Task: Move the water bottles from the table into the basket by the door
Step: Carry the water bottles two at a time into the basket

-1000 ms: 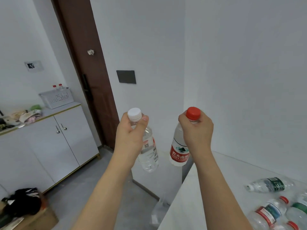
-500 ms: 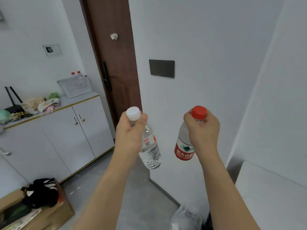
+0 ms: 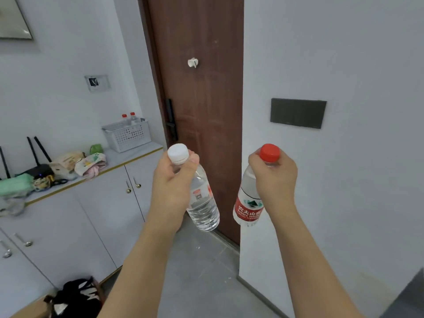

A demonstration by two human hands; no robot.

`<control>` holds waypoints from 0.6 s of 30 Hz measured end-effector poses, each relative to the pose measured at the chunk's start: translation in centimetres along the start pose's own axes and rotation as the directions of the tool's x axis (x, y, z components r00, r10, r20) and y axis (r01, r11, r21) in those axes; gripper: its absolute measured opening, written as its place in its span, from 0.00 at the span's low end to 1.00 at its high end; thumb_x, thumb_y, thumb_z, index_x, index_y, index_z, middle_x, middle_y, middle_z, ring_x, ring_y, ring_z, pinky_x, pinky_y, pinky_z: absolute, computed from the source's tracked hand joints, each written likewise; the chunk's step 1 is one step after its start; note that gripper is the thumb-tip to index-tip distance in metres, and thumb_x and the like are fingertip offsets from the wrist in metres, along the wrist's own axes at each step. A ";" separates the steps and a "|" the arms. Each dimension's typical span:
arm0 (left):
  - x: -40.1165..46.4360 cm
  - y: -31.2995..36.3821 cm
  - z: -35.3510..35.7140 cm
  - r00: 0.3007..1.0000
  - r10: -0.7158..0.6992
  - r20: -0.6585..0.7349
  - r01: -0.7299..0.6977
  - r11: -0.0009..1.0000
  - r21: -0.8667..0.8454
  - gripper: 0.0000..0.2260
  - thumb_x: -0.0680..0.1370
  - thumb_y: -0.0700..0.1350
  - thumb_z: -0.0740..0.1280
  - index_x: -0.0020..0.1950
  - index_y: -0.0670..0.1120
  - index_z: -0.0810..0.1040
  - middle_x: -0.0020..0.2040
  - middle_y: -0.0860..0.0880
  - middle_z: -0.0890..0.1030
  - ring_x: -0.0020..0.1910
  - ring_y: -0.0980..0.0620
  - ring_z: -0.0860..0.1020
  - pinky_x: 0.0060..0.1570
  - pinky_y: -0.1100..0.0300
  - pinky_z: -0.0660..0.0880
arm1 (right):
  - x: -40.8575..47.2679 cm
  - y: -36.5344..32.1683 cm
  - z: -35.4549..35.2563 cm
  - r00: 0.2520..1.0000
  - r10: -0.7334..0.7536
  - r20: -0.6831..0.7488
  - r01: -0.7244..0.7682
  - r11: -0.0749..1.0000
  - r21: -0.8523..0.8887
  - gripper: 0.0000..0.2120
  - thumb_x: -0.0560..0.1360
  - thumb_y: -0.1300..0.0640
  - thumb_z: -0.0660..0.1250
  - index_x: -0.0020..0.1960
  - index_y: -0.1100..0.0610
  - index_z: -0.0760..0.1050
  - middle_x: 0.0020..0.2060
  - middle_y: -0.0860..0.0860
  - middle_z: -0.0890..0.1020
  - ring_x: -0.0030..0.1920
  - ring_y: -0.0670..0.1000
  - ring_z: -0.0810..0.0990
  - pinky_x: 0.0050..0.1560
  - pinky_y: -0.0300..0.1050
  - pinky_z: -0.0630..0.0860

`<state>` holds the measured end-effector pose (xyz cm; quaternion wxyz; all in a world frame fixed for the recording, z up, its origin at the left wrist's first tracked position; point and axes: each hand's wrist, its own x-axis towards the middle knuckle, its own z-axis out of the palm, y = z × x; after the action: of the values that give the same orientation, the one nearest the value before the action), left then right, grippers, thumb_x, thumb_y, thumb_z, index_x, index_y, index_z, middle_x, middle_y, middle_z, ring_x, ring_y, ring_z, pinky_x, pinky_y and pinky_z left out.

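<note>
My left hand (image 3: 174,184) grips a clear water bottle with a white cap (image 3: 203,203) by its neck, held out in front of me. My right hand (image 3: 275,180) grips a red-capped bottle with a red label (image 3: 249,203) the same way. Both bottles hang tilted in the air in front of the brown door (image 3: 202,99). The white perforated basket (image 3: 128,136) stands on the cabinet top to the left of the door. Two red-capped bottles (image 3: 129,118) stand inside it.
The white cabinet (image 3: 91,203) runs along the left wall, with bags, cloths and a black router on top. A cardboard box with a black bag (image 3: 75,297) sits on the floor at the lower left. A white wall corner (image 3: 243,157) juts out to the right of the door.
The view has swung left and moved forward: the table with its bottles has left the frame, and the door, cabinet and basket are nearer and more central. Both hands still hold their bottles.
</note>
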<state>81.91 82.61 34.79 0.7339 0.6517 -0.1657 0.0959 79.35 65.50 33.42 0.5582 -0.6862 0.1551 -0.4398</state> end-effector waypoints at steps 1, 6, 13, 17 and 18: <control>1.0 -0.5 -1.1 1.000 0.009 -0.008 -0.009 1.000 -0.005 0.06 0.80 0.47 0.69 0.55 0.49 0.78 0.47 0.50 0.82 0.46 0.55 0.81 0.48 0.57 0.78 | 0.1 0.2 1.5 1.000 0.003 0.009 -0.003 1.000 -0.010 0.07 0.71 0.55 0.69 0.36 0.55 0.75 0.29 0.47 0.77 0.31 0.45 0.74 0.37 0.39 0.73; 6.3 -3.9 -5.6 0.999 -0.031 -0.039 0.030 0.999 -0.018 0.09 0.80 0.47 0.68 0.57 0.45 0.78 0.48 0.47 0.81 0.49 0.51 0.80 0.48 0.54 0.76 | 1.5 1.4 9.0 0.999 0.012 0.040 -0.011 1.000 -0.022 0.07 0.72 0.54 0.69 0.37 0.54 0.76 0.29 0.47 0.78 0.34 0.47 0.77 0.37 0.39 0.73; 16.4 -9.3 -10.5 0.997 -0.049 -0.067 0.049 0.999 0.011 0.07 0.78 0.50 0.70 0.54 0.50 0.80 0.49 0.50 0.82 0.53 0.49 0.80 0.53 0.51 0.77 | 5.9 5.1 21.2 0.994 0.011 0.111 -0.012 1.000 0.007 0.05 0.73 0.53 0.69 0.40 0.53 0.77 0.30 0.45 0.79 0.35 0.42 0.79 0.36 0.33 0.71; 23.5 -11.5 -12.9 0.993 -0.038 -0.112 0.045 0.997 0.062 0.05 0.79 0.47 0.70 0.54 0.49 0.80 0.48 0.50 0.82 0.53 0.49 0.79 0.53 0.50 0.77 | 9.8 6.9 29.0 0.992 -0.005 0.126 -0.003 0.998 0.068 0.05 0.73 0.56 0.69 0.40 0.57 0.77 0.31 0.48 0.79 0.38 0.44 0.79 0.36 0.34 0.73; 25.3 -11.8 -13.5 0.992 -0.038 -0.119 0.049 0.995 0.084 0.04 0.79 0.47 0.69 0.53 0.50 0.80 0.48 0.51 0.82 0.53 0.49 0.80 0.54 0.50 0.77 | 10.8 7.1 30.9 0.991 0.001 0.137 -0.012 0.997 0.078 0.06 0.73 0.56 0.69 0.40 0.57 0.77 0.31 0.49 0.79 0.36 0.46 0.78 0.36 0.33 0.73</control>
<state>111.13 92.49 31.93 0.7154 0.6796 -0.1037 0.1250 111.43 75.04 31.99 0.5955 -0.6918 0.1012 -0.3957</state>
